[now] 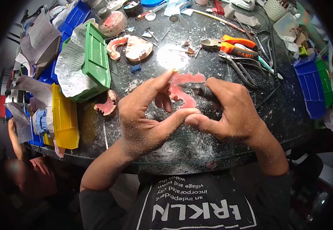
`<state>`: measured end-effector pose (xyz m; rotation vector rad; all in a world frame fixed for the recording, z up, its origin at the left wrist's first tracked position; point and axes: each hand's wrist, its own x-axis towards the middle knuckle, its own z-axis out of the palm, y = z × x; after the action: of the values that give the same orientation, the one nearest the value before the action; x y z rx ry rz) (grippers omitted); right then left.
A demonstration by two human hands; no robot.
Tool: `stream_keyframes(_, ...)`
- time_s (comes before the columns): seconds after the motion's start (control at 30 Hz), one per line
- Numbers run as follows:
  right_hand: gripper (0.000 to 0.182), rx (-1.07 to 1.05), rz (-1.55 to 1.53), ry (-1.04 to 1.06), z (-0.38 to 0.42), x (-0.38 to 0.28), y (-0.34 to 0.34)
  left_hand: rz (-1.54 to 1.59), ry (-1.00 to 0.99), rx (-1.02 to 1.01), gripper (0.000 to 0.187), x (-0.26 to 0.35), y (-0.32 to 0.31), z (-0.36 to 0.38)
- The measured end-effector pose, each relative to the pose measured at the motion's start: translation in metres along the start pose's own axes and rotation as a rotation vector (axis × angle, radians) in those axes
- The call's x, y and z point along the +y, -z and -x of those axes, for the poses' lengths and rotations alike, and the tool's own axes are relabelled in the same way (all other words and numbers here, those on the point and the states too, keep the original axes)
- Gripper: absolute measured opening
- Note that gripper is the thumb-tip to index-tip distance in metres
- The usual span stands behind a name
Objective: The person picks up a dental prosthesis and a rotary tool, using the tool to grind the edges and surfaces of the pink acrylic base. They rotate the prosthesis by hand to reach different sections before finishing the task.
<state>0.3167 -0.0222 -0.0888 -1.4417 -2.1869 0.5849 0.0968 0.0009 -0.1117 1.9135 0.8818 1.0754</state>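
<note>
My left hand (145, 111) is closed on a pink U-shaped denture (178, 93), gripping its edge between thumb and fingers. In my right hand (233, 109) is a dark rotary handpiece (205, 92); its thin tip points left at the denture's inner side, though contact cannot be made out. The two thumbs meet just below the denture. Pale dust covers both hands and forearms. Left of my left hand, another denture with teeth (106, 104) lies on the table. Behind it sit a dental cast (138, 48) and a further pink denture (115, 50).
Orange-handled cutters (227, 45) and dark pliers (243, 71) lie at the back right. Green (98, 57) and yellow (64, 119) bins stand left, a blue bin (310, 90) right. Dust coats the dark tabletop (181, 149). Another person (40, 176) is at lower left.
</note>
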Motion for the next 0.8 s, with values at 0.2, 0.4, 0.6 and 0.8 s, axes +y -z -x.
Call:
stream_keyframes(0.2,0.067,0.013,0.008,0.011,-0.0005,0.0016,-0.0016,0.000,0.046,-0.026,0.070,0.0037,-0.0021,0.0010)
stream_keyframes(0.4,0.068,-0.016,0.013,-0.011,0.0014,0.0053,-0.0012,-0.013,-0.045,-0.015,0.068,-0.0021,-0.0051,-0.0004)
stream_keyframes(0.6,0.069,-0.057,0.031,-0.031,0.0014,0.0061,0.0013,0.000,0.002,-0.044,0.070,0.0000,-0.0045,0.0015)
stream_keyframes(0.8,0.070,-0.047,0.017,0.000,0.0022,0.0061,-0.0008,-0.063,-0.046,-0.073,0.069,0.0030,-0.0027,-0.0009)
